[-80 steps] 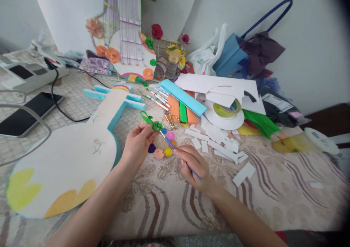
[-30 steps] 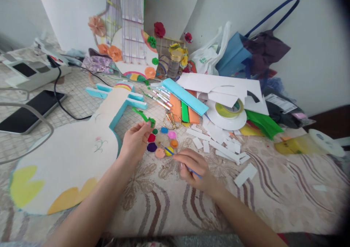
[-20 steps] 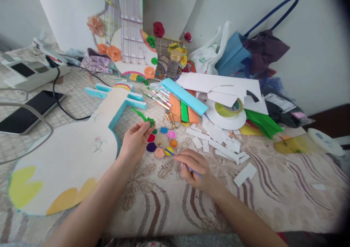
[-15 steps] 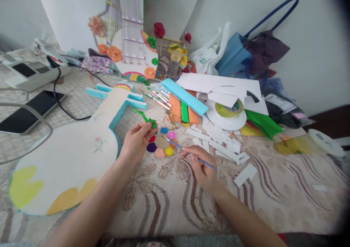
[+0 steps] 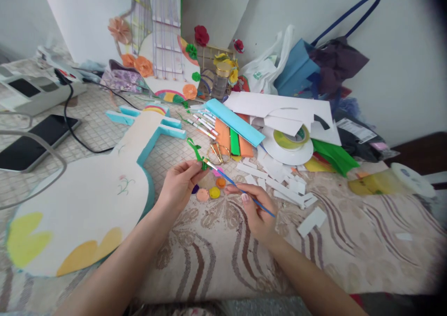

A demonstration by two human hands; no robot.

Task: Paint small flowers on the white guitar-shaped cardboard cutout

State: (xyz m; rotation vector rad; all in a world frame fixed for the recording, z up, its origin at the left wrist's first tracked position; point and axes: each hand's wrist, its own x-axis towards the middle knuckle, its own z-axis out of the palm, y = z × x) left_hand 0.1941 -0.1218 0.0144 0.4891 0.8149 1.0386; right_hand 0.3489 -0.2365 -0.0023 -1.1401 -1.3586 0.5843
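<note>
Now your left hand point(image 5: 179, 185) pinches the small green paper piece point(image 5: 197, 153) — your right hand point(image 5: 254, 209) grips a thin blue-handled paintbrush point(image 5: 240, 190), its tip seemingly touching it.

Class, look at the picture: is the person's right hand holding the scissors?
No: the right hand holds a thin blue paintbrush, while the gold-handled scissors lie untouched on the table beyond the paint palette.

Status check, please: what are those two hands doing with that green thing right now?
Left hand pinching green paper piece. Right hand holding blue paintbrush, tip at the green piece. Paint palette just beneath.
</note>
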